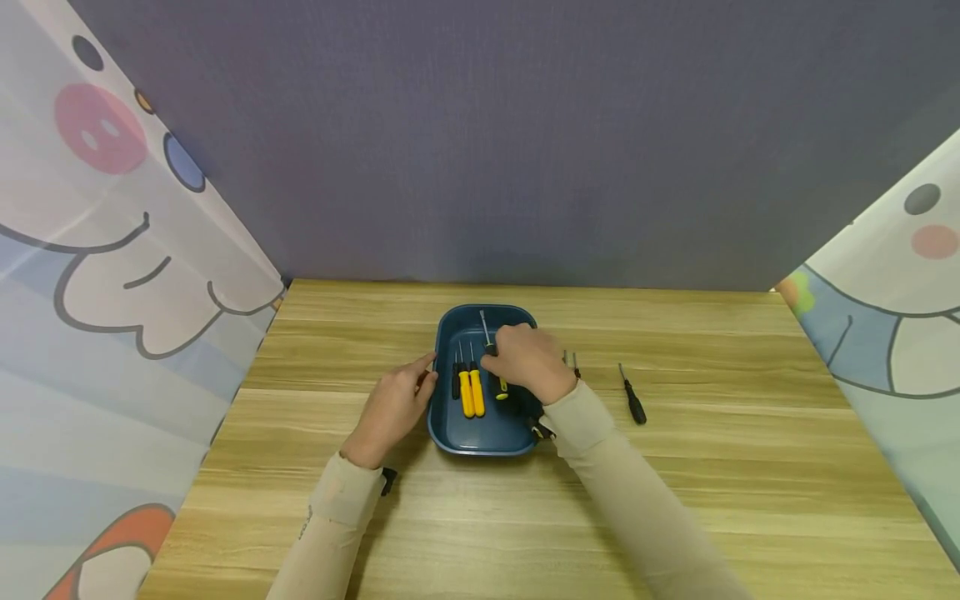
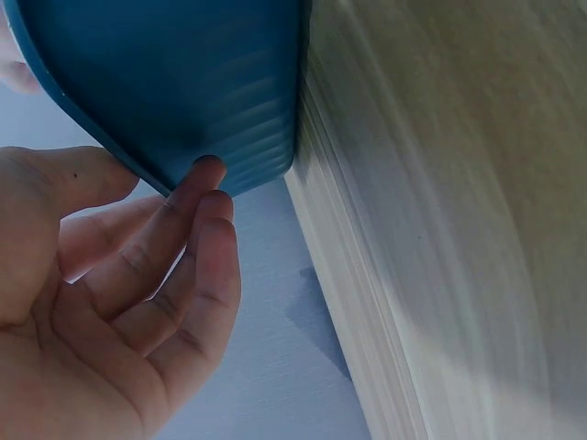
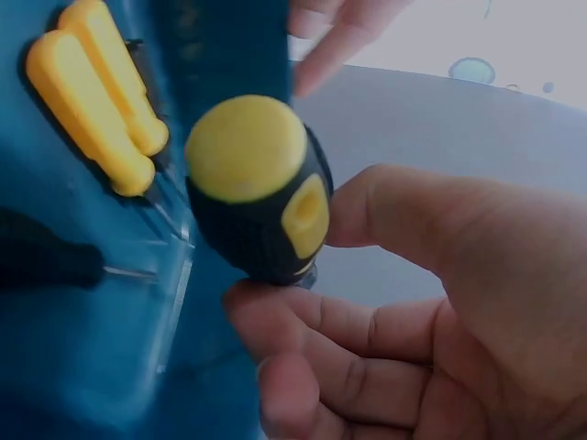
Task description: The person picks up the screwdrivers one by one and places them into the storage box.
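Note:
A blue tray [image 1: 483, 446] sits on the wooden table. At its left rim is my left hand [image 1: 390, 408]; in the left wrist view its thumb meets the rim and its fingertips [image 2: 209, 174] lie against the outer wall. My right hand [image 1: 521, 358] pinches a screwdriver with a thick black-and-yellow handle [image 3: 248, 183] between thumb and fingers over the tray. Its metal shaft [image 1: 485, 327] points toward the tray's far end. Left of it in the tray lie two yellow-handled screwdrivers [image 1: 472, 393] and a black-handled one [image 1: 455, 383].
A black screwdriver [image 1: 633, 402] lies on the table to the right. Nearer the tray, thin metal shafts [image 1: 576, 363] show past my right wrist, which hides part of them. A grey panel [image 1: 480, 167] stands along the table's far edge.

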Action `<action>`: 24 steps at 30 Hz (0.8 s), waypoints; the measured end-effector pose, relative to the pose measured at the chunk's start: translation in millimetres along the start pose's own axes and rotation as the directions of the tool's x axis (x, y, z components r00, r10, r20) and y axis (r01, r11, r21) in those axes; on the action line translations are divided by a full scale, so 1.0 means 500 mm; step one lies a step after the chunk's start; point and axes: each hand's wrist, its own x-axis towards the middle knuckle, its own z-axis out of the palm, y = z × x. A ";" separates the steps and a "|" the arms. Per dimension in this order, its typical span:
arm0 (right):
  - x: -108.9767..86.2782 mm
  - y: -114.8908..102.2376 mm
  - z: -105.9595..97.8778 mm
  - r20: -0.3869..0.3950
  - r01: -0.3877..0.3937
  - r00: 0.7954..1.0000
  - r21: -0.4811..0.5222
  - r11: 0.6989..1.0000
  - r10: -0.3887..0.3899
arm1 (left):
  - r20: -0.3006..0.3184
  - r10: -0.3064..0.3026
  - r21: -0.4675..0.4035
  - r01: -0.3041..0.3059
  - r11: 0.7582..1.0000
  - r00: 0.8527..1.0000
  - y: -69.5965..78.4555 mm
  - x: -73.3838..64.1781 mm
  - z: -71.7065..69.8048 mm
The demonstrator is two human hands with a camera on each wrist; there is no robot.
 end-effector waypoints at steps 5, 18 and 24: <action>0.024 -0.011 0.024 0.050 -0.028 0.998 0.010 1.000 0.027 | 0.002 0.004 -0.002 -0.004 1.000 1.000 -0.001 0.000 0.000; 0.044 -0.014 0.067 0.085 -0.061 0.994 -0.054 0.997 0.066 | 0.000 0.006 0.000 -0.006 1.000 1.000 -0.001 0.000 0.002; 0.042 -0.016 0.065 0.056 -0.061 0.996 -0.062 0.996 0.064 | 0.002 0.002 -0.004 -0.002 1.000 1.000 -0.002 0.001 0.002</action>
